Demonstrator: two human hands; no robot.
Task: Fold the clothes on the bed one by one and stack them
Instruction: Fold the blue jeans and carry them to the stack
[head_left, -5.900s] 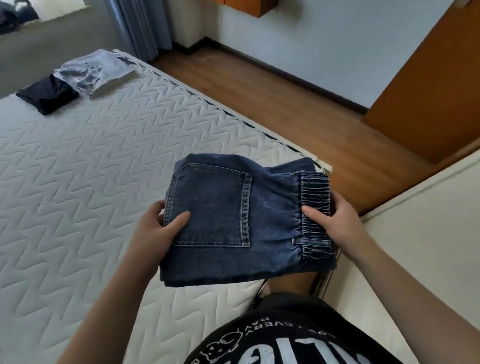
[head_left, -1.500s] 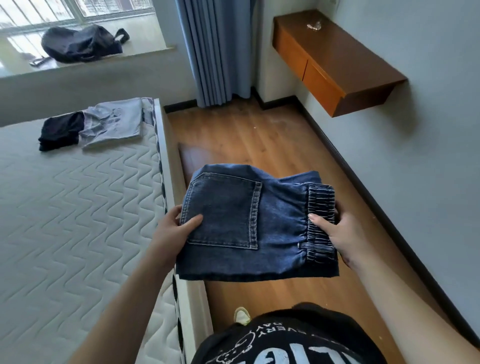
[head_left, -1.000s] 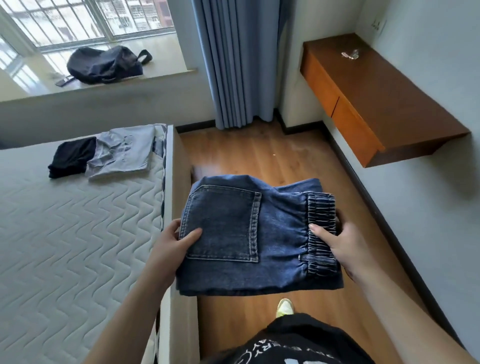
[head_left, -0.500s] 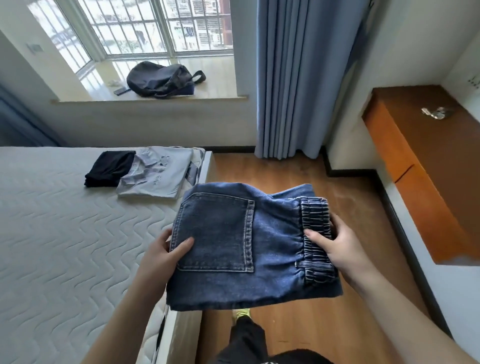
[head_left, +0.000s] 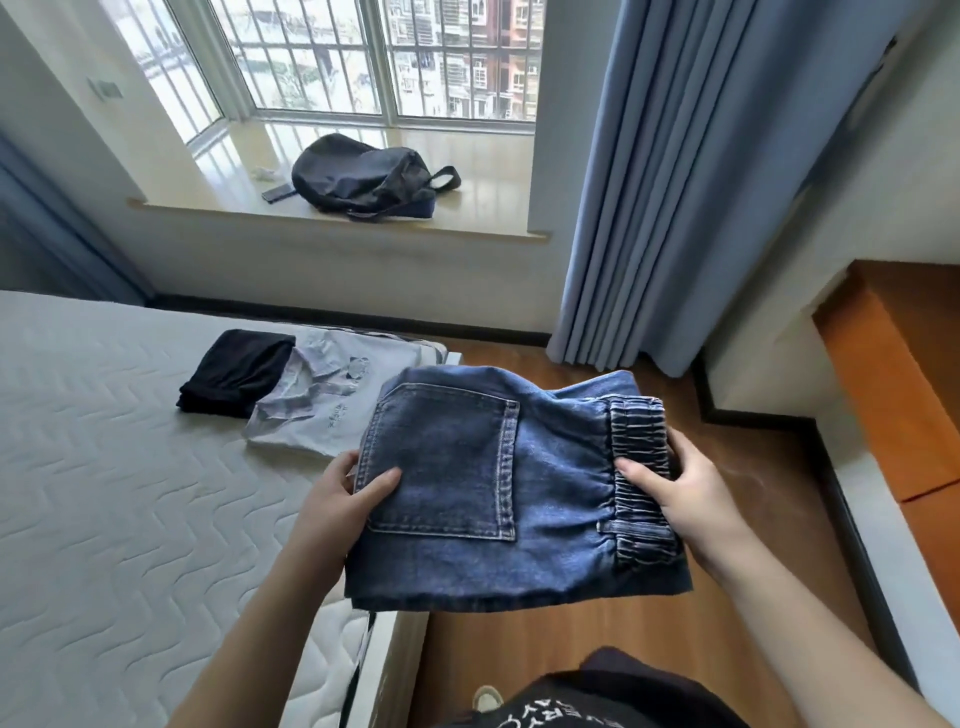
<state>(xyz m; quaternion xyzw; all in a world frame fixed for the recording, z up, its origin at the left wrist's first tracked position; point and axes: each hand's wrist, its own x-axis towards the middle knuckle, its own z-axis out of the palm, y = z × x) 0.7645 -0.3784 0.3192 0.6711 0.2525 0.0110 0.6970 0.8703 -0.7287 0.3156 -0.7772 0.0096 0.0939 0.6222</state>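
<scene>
Your left hand is gripping the near-left edge of the folded jeans, with the thumb lying on top by the corner of the back pocket and the fingers tucked underneath, out of sight. Your right hand is pinching the opposite side, its thumb pressing down on the gathered elastic waistband while the fingers are curling beneath the fabric. Between the two hands you are holding the jeans flat and level in the air, pocket side up, over the corner of the bed and the wooden floor beside it; the bundle is touching nothing else.

Just beyond the jeans, near the bed's far corner, a folded light grey shirt is lying on the quilted mattress, and a folded black garment is sitting just beside it on its left, overlapping its edge slightly. The jeans are covering part of the shirt's near right corner from this view.

Farther out, a dark backpack is slumping on the window ledge, with a small dark flat object lying beside it. A blue curtain is hanging to the right of the window, and an orange-brown wooden shelf is jutting from the right-hand wall. At the bottom edge your dark printed shirt is showing.
</scene>
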